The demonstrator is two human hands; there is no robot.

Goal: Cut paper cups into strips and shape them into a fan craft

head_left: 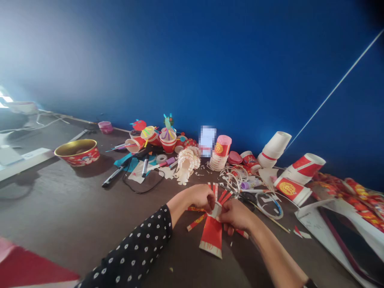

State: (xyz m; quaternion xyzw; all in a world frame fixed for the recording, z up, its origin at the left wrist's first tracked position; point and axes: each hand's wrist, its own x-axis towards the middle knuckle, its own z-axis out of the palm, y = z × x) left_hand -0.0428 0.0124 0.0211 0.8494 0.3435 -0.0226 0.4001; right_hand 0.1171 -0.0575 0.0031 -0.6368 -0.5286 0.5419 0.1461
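A: In the head view, where is the red-and-white paper cup cut into strips (211,234)?

B: Between the two hands, above the dark brown tabletop (129,224). Its pale middle sits right at the fingertips; a wide red strip with a cream fringed end extends below the grip, and narrow strips fan out beyond it.

A: And the grip?

B: The left hand (204,197) pinches the cup's left side, the right hand (237,215) its right.
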